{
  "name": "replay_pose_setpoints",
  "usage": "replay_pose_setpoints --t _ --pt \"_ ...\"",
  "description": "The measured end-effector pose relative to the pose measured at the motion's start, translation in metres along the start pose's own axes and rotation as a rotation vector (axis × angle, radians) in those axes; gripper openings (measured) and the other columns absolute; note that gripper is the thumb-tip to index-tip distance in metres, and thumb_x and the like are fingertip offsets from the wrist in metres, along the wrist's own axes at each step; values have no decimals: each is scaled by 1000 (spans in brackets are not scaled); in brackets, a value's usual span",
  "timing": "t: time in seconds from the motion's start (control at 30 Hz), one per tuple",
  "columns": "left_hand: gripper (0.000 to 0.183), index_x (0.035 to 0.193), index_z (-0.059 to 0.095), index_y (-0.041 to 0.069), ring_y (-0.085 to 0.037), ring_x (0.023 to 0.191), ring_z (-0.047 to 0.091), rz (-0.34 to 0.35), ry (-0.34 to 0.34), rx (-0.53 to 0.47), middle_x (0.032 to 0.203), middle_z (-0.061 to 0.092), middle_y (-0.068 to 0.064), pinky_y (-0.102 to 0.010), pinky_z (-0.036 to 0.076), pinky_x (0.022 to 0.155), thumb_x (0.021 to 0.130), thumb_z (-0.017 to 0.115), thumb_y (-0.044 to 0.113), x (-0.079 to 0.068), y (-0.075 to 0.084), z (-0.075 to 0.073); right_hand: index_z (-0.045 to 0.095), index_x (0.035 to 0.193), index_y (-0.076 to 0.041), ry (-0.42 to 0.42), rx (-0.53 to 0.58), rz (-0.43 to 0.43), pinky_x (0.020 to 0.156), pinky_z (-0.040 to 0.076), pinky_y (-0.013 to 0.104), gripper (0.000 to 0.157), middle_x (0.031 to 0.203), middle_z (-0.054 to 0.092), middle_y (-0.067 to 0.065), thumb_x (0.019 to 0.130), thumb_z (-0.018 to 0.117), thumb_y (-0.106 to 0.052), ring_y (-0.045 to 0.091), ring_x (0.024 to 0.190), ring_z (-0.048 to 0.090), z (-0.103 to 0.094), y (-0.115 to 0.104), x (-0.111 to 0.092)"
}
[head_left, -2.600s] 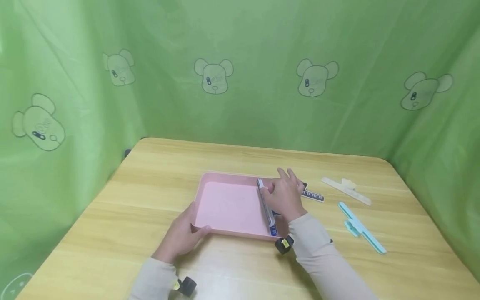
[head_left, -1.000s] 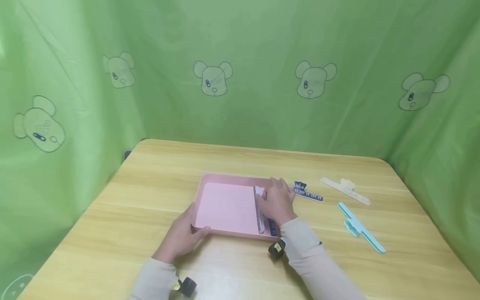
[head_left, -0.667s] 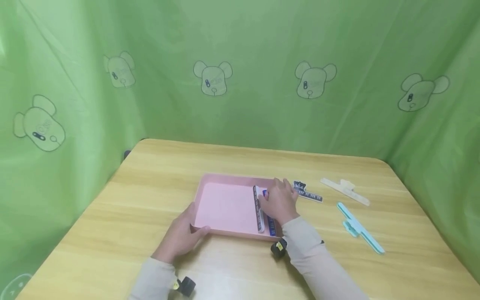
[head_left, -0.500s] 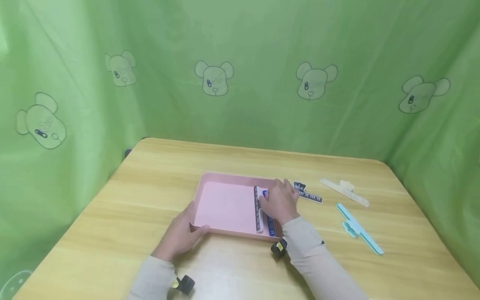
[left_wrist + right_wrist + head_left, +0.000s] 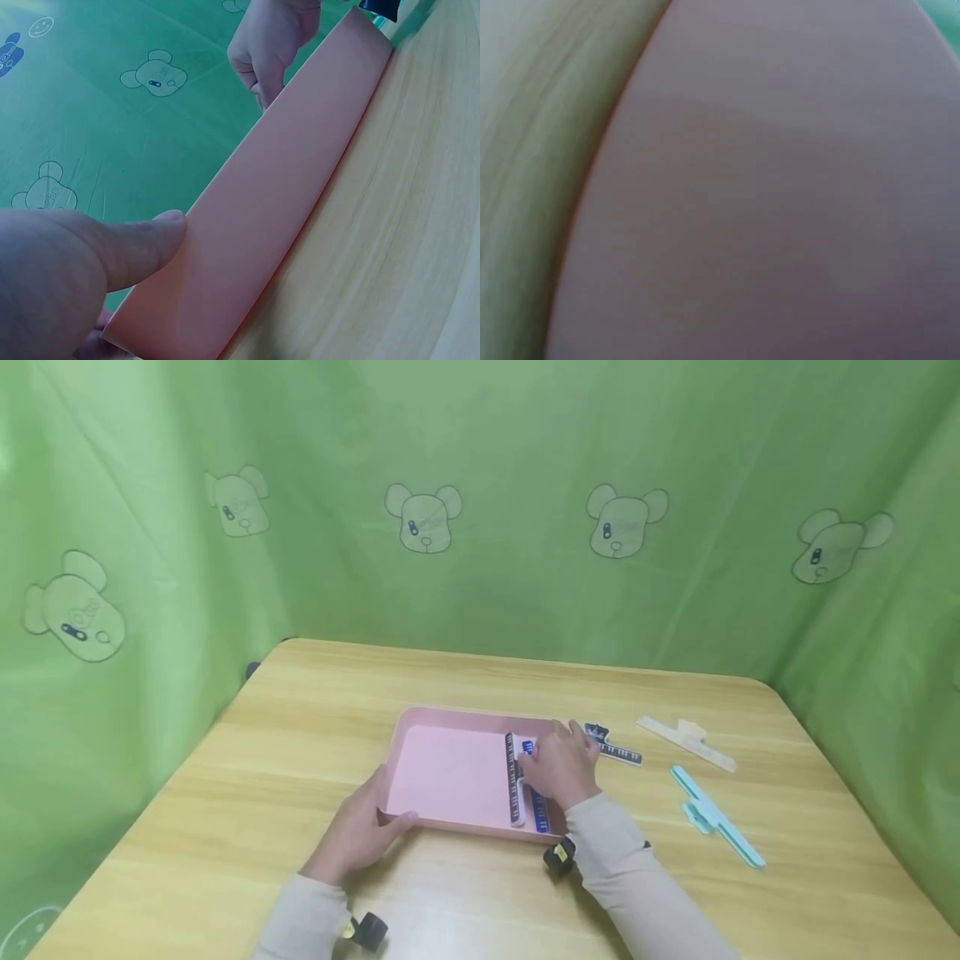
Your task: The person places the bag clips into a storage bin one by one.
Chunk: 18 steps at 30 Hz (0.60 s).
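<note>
A shallow pink tray [image 5: 450,777] sits on the table. My left hand [image 5: 360,827] grips its near left corner, thumb against the near wall and fingers round the left side; the left wrist view shows that thumb [image 5: 146,244] at the rim. Inside, toward the right, lie a black piano-key clip [image 5: 513,781] and a blue piano-key clip [image 5: 540,814], roughly side by side. My right hand [image 5: 561,764] reaches over the right wall and pinches the black clip at its handle side, partly hiding both clips. In the right wrist view the tray wall [image 5: 742,187] fills most of the picture.
Right of the tray, on the wooden table [image 5: 315,718], lie another black piano-key clip [image 5: 621,752], a whitish clip [image 5: 686,743] and a turquoise clip [image 5: 717,818]. A green curtain [image 5: 510,602] with bear heads surrounds the table's far side and both sides.
The right hand has lowered the tilted black clip onto the tray floor, left of the blue one, and has moved slightly left and down. The left hand keeps its grip on the tray.
</note>
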<state>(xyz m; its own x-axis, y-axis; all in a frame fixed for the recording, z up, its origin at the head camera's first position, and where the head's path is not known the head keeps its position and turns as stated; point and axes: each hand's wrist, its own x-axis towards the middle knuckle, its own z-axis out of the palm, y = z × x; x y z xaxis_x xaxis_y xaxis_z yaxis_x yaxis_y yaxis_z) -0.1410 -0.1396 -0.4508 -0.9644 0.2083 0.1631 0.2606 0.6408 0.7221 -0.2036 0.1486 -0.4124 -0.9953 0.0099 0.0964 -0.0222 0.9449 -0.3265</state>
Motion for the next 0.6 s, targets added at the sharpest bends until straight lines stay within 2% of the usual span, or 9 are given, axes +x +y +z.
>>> replay_pose_setpoints --t 0.33,0.6 --pt "73 146 38 5 -36 122 52 -12 -3 3 138 52 -18 -54 40 103 86 74 25 0 0 -2 52 53 -11 -7 22 3 111 8 67 43 141 48 22 87 68 -30 51 138 20 -2 1 -5" --pt "70 144 40 5 -34 119 54 -4 -17 5 135 55 -16 -53 42 102 86 74 26 1 -1 -1 52 55 -14 43 26 -16 108 12 70 40 144 43 24 87 68 -32 52 138 19 -5 3 -10"
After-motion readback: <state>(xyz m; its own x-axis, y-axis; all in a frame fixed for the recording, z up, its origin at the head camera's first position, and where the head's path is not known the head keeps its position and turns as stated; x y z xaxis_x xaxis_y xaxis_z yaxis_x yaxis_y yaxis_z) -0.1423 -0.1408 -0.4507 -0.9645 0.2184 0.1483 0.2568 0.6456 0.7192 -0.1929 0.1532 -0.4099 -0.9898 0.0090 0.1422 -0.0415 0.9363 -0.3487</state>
